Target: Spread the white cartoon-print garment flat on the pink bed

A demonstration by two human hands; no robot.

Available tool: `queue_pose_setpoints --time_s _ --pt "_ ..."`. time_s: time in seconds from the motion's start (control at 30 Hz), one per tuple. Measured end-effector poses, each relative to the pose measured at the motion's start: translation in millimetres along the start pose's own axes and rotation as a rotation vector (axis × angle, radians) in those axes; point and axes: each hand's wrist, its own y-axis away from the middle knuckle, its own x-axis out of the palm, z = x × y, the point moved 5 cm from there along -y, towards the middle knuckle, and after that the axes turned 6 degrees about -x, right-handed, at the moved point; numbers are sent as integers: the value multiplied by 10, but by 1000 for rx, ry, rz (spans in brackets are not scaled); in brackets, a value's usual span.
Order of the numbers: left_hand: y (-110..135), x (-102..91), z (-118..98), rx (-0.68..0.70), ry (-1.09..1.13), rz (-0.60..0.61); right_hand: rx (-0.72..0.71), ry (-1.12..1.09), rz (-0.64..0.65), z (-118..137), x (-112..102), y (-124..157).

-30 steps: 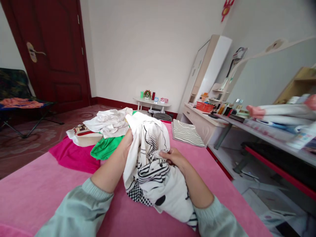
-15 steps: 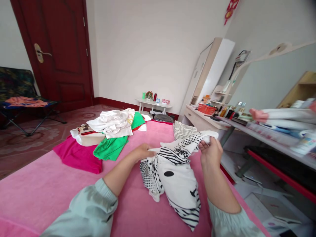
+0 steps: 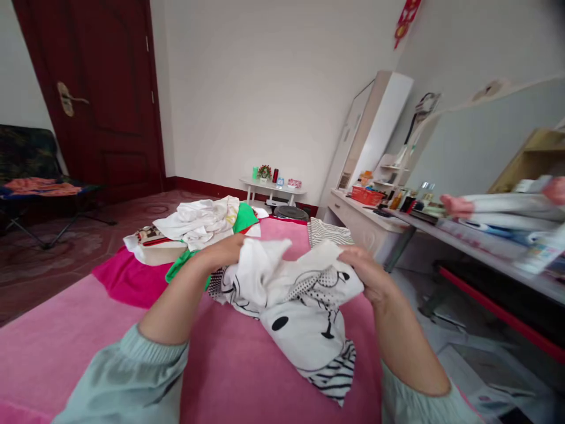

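A white garment (image 3: 304,333) with black stripes, dots and line drawings is lifted at its far edge, while its near part lies on the pink bed cover (image 3: 229,377). My left hand (image 3: 227,250) is closed on the garment's upper left edge; its fingertips are partly hidden by the cloth. At the upper right edge my right hand (image 3: 364,271) grips the same garment. The cloth sags between both hands in loose folds. Whether it is a shirt or another piece of clothing I cannot tell.
Left of my hands lies a clothes pile: white cloth (image 3: 198,221), green cloth (image 3: 245,218), magenta cloth (image 3: 132,277). A striped folded cloth (image 3: 329,231) rests at the bed's far edge. A cluttered desk (image 3: 477,235) stands close on the right, a folding chair (image 3: 39,182) far left.
My hands have moved apart, the left one leftward and up, spreading the garment's upper edge. More of its printed front shows, and it now covers part of the green cloth.
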Motion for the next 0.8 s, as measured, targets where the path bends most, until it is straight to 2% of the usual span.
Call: queue_pose_setpoints --time_s 0.07,0.1,0.13,0.2,0.43,0.53,0.63,0.7,0.73,0.8 --pt "198 303 -88 -51 -338 401 95 51 310 49 191 156" --pt "303 408 -145 -54 -429 552 122 60 425 75 265 227" --pt "387 474 -221 -32 -458 640 137 58 507 97 325 282" --pt "493 529 -363 14 -410 720 145 36 580 120 407 331" --pt "599 562 -568 103 -204 752 58 -56 526 153 624 303" --pt "655 599 -685 123 -140 652 -30 -136 336 301 585 281" --pt "781 464 -792 47 -56 477 -74 -196 147 461 376 342" --pt "976 321 -842 -18 -86 430 -12 -188 167 516 238 478" --pt "1108 261 -858 -47 -142 453 40 -173 215 528 185 573" --pt "1406 195 -849 -110 -334 605 137 -126 337 539 115 774"
